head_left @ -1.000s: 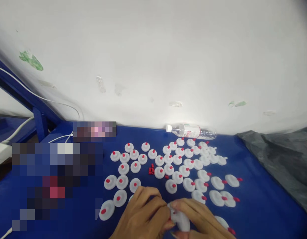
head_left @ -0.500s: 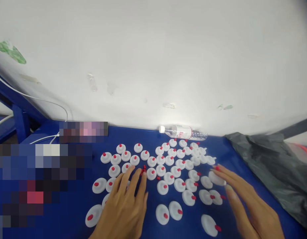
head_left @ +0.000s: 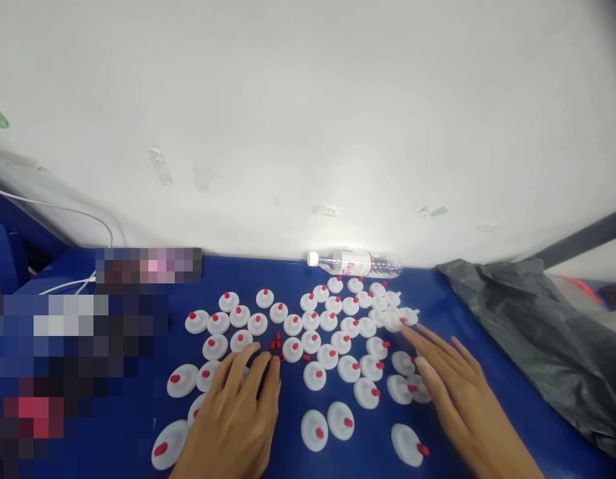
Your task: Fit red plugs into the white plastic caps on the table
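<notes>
Many round white plastic lids, most with a small red tip, lie spread over the blue table. My left hand point(head_left: 241, 399) is palm down over the left group, its fingers spread and bent, the fingertips beside several loose red tips point(head_left: 276, 342). It covers some lids in part. My right hand point(head_left: 460, 382) is at the right group, thumb and fingers apart. Its fingertips are just beside a white lid with a red tip point(head_left: 394, 321), which rests against a cluster of lids, some showing bare white spouts point(head_left: 394, 299). Whether a fingertip touches that lid I cannot tell.
A clear plastic bottle point(head_left: 355, 263) with a white cap lies along the white wall. Dark plastic sheeting point(head_left: 522, 319) covers the table's right side. White cables point(head_left: 63, 206) run at the left, near blurred-out items point(head_left: 78, 359).
My right hand has moved away from me and left, carrying a red-tipped lid to the cluster, and its fingers have eased off it. My left hand has drawn back slightly, uncovering more loose red tips.
</notes>
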`<act>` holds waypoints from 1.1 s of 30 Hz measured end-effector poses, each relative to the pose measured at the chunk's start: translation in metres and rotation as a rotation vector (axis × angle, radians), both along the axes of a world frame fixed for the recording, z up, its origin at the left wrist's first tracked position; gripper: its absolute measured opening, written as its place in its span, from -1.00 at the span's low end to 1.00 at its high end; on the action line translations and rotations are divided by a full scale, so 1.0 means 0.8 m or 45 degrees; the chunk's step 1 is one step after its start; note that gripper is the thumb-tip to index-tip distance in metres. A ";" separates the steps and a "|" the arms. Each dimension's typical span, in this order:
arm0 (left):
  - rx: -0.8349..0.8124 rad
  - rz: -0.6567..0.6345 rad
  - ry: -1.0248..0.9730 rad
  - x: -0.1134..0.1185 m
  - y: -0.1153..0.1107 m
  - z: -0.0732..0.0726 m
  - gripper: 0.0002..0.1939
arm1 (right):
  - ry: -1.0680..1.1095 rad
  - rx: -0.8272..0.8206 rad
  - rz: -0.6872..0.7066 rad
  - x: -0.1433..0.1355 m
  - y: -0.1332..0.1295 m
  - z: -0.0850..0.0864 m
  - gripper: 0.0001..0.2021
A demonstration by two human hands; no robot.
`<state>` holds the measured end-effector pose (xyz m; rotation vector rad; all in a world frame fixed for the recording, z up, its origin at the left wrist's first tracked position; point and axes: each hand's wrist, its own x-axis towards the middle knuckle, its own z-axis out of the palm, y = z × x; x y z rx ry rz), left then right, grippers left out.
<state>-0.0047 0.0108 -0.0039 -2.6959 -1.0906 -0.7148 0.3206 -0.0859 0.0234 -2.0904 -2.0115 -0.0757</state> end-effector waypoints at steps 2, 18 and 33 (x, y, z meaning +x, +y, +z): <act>-0.019 -0.004 -0.036 -0.001 -0.001 -0.005 -0.68 | 0.019 -0.006 0.003 0.001 0.000 0.002 -0.56; 0.109 -0.139 -0.084 -0.006 -0.005 0.002 -0.59 | 0.012 -0.013 0.089 0.007 0.011 0.009 -0.61; 0.013 -0.398 -0.458 -0.003 -0.011 0.019 -0.68 | 0.086 0.026 -0.071 0.050 0.051 0.024 -0.52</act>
